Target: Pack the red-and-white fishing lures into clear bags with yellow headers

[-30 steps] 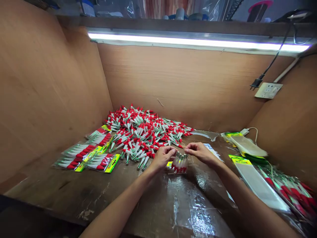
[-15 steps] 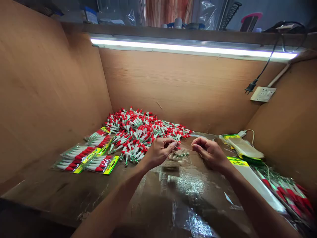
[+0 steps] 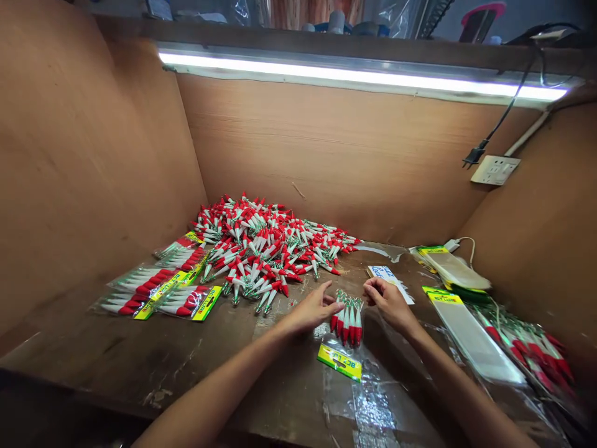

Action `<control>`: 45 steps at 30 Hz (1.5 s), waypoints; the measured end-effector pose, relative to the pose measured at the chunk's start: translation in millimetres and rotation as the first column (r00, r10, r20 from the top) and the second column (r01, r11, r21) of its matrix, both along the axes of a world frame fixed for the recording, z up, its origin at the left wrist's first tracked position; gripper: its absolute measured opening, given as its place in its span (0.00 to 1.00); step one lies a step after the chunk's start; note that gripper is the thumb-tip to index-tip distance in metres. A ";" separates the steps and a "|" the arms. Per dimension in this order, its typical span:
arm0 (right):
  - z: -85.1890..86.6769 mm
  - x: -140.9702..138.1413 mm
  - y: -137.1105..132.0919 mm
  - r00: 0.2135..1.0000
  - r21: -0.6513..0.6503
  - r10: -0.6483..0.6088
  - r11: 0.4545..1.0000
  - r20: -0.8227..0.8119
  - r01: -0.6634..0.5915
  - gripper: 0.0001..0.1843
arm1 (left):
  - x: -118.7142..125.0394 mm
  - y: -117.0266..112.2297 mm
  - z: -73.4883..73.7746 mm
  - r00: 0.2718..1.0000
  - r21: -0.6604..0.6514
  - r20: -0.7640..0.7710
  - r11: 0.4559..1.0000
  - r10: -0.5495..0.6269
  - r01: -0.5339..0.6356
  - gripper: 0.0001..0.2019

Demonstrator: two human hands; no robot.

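Head cam: red-and-white lures (image 3: pixel 346 326) lined up on the surface (image 3: pixel 93 354) between the two grips, yellow label (image 3: pixel 339 362) on their near side. The left hand (image 3: pixel 317 309) has a loose grip, thumb and fingers apart beside the row, while the right hand (image 3: pixel 388 303) is curled in and I can't tell if it's pinching anything. Big pile (image 3: pixel 270 249) beyond the left grip, clear bags (image 3: pixel 478 339) right of the right one.
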State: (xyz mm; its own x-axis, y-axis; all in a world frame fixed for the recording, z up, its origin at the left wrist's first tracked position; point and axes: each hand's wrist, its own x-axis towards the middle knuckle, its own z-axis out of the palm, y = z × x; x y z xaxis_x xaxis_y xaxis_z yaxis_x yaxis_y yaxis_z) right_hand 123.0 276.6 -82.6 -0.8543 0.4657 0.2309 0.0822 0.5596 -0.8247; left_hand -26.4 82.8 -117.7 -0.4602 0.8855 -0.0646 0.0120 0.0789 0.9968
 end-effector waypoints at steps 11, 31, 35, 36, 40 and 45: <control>2.9 12.7 -14.8 0.988 0.178 -0.115 0.975 -0.102 0.132 0.13 | 8.0 1.9 -2.6 0.998 0.042 0.010 0.997 -0.064 0.064 0.21; 6.5 10.2 -39.6 0.998 0.271 0.061 0.961 0.008 -0.061 0.08 | 21.7 -6.3 12.0 0.992 -0.021 -0.127 0.999 0.023 -0.026 0.20; 7.5 10.5 -43.6 0.999 0.237 0.050 0.971 -0.015 -0.045 0.09 | 22.4 -6.6 10.4 0.999 -0.054 -0.033 0.998 0.036 -0.038 0.22; 8.3 10.7 -44.7 0.998 0.232 0.051 0.972 -0.019 -0.045 0.10 | 22.4 -6.5 9.7 0.998 -0.054 -0.032 0.997 0.048 -0.049 0.22; 10.8 10.9 -49.0 0.999 0.218 0.047 0.975 -0.019 -0.041 0.11 | 22.1 -6.3 9.1 0.995 -0.035 -0.068 0.997 0.067 -0.070 0.21; 9.5 8.9 -54.3 0.996 0.236 0.085 0.969 -0.032 -0.076 0.10 | 22.8 -7.9 11.8 0.988 -0.042 -0.134 0.996 0.077 -0.084 0.19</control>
